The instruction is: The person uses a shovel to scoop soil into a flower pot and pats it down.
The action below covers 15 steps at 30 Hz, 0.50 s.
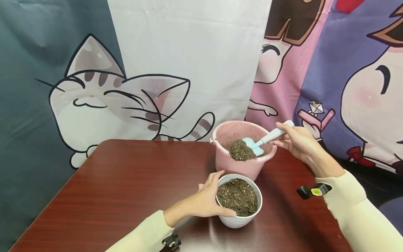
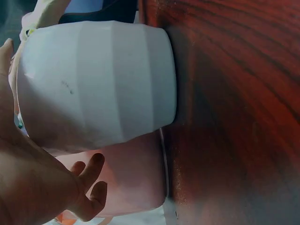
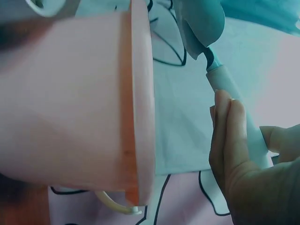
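My right hand (image 1: pixel 299 141) grips the white handle of a small trowel (image 1: pixel 274 135) with a light blue blade. Dark soil (image 1: pixel 241 150) is heaped on the blade, which is over the near rim of a pink bucket (image 1: pixel 242 168). In the right wrist view the trowel's handle (image 3: pixel 234 93) lies between fingers and thumb. My left hand (image 1: pixel 206 197) holds the left side of a white flowerpot (image 1: pixel 234 222), thumb at the near rim and forefinger at the far rim. Soil (image 1: pixel 237 196) sits inside this pot, below its rim. The left wrist view shows the pot's ribbed side (image 2: pixel 98 79) upright on the table.
The reddish-brown table (image 1: pixel 141 175) extends to the left of both containers. The bucket stands just behind the flowerpot, near the table's back edge. A printed cloth (image 1: pixel 189 52) with cartoon figures hangs behind the table. The bucket's handle (image 3: pixel 115 204) hangs at its side.
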Tool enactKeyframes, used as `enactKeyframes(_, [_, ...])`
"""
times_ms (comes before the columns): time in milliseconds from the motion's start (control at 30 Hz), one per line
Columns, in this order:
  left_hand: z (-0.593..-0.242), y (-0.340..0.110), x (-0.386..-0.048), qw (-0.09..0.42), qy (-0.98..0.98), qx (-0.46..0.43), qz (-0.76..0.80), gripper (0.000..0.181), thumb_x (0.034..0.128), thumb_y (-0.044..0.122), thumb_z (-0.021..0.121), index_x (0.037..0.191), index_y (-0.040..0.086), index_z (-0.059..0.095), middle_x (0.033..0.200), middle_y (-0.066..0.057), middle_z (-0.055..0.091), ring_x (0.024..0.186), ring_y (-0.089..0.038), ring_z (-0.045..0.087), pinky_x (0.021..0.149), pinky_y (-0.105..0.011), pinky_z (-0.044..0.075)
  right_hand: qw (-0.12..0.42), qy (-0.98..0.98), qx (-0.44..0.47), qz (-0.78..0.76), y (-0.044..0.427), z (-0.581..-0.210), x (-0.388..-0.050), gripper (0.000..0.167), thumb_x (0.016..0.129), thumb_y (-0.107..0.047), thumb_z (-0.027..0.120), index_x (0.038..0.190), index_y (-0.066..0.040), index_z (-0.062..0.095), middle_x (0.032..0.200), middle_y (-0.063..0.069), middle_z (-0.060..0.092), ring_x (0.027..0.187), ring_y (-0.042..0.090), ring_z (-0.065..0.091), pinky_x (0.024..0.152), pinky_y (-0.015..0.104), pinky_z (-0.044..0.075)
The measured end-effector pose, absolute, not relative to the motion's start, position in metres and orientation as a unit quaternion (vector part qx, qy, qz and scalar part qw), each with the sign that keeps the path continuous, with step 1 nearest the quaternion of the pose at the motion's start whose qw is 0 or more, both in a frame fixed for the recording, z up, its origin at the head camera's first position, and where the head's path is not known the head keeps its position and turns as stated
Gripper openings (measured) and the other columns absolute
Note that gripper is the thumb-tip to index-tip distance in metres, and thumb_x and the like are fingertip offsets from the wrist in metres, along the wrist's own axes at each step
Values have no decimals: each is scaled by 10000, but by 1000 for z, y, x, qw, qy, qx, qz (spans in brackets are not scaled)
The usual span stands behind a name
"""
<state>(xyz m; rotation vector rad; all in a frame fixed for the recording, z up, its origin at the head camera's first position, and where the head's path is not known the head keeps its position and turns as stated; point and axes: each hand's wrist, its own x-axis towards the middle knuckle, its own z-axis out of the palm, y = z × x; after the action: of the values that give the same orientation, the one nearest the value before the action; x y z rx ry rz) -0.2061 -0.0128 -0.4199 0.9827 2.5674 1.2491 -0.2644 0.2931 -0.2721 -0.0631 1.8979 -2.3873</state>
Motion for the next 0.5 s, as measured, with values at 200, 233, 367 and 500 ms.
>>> enactKeyframes(200, [-420, -14, -204, 48, 850, 321, 415, 1217, 663, 529, 870, 1548, 75, 168, 1518, -111, 258, 1286, -306, 385, 970, -508, 265, 60, 615, -32, -785, 289, -281, -242, 163, 1003, -129, 592, 920, -7, 661, 803, 145, 723, 741, 216, 730, 725, 313, 567])
enactKeyframes(233, [-420, -15, -204, 46, 850, 321, 415, 1211, 665, 532, 868, 1546, 73, 176, 1522, -111, 255, 1280, -307, 383, 960, -490, 265, 63, 617, -34, -784, 288, -284, -239, 159, 1001, -128, 595, 924, -6, 662, 804, 141, 721, 747, 217, 730, 732, 318, 567])
enactKeyframes(367, [-422, -15, -203, 45, 851, 319, 415, 1187, 671, 540, 861, 1539, 70, 201, 1529, -102, 245, 1265, -299, 378, 904, -427, 253, 66, 637, -39, -767, 287, -298, -229, 152, 1002, -133, 595, 949, 2, 641, 817, 140, 724, 759, 220, 730, 748, 335, 566])
enactKeyframes(500, [-424, -14, -200, 46, 850, 321, 416, 1173, 672, 548, 858, 1531, 67, 220, 1518, -101, 259, 1254, -300, 384, 895, -430, 248, 60, 656, -35, -752, 288, -316, -218, 151, 1009, -132, 582, 960, 6, 618, 838, 141, 729, 777, 216, 729, 754, 343, 566])
